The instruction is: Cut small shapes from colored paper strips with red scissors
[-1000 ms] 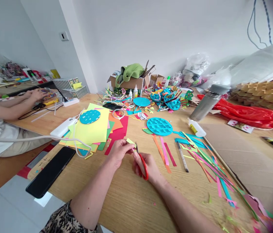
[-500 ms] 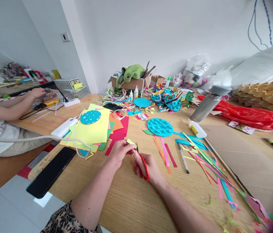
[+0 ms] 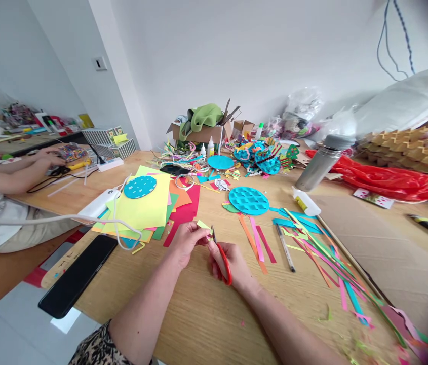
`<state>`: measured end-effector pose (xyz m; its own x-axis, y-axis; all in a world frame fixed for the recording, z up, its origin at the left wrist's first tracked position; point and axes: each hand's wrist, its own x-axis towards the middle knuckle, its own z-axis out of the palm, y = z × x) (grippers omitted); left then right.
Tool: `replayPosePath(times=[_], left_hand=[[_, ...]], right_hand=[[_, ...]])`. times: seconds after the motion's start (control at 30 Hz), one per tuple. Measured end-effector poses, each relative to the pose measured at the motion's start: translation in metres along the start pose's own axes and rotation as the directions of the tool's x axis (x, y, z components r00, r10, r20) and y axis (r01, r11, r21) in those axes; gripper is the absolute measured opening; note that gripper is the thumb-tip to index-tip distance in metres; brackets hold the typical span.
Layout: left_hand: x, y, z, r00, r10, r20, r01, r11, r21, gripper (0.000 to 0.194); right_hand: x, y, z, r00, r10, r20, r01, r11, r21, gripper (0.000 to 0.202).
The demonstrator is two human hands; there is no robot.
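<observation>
My left hand (image 3: 189, 241) pinches a small yellow-green piece of paper (image 3: 202, 224) between thumb and fingers. Red-handled scissors (image 3: 226, 263) are gripped in my right hand (image 3: 232, 261), their blades pointing up beside the paper. The two hands almost meet above the wooden table (image 3: 194, 309). Just beyond them lies a blue oval with a woven-looking surface (image 3: 248, 201). Orange, pink and red paper strips (image 3: 257, 240) rest to the right of my hands. Whether the blades touch the paper I cannot tell.
Coloured paper sheets (image 3: 141, 208) and a black phone (image 3: 79, 274) lie at left. A pen (image 3: 285, 248), glue bottle (image 3: 307, 203), steel flask (image 3: 318, 165) and cardboard sheet (image 3: 377, 248) are at right. Craft pieces and a box (image 3: 194, 133) stand behind. Another person's arms (image 3: 12, 175) show far left.
The whole view has shifted slightly. My hands keep nearly the same pose with the paper and scissors. At far left, the other person's hands have drawn closer together.
</observation>
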<state>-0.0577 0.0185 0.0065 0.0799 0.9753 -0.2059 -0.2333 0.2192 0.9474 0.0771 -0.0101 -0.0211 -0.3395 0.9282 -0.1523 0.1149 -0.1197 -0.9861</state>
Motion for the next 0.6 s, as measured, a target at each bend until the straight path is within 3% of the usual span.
replayPosePath(times=[0.6], left_hand=[[-0.0015,0.0009,0.0015,0.999,-0.023,0.028,0.021,0.998,0.056,0.016]], right_hand=[[-0.0043,-0.0086,-0.0003,0.999,0.037,-0.011,-0.037,0.998,-0.051,0.056]])
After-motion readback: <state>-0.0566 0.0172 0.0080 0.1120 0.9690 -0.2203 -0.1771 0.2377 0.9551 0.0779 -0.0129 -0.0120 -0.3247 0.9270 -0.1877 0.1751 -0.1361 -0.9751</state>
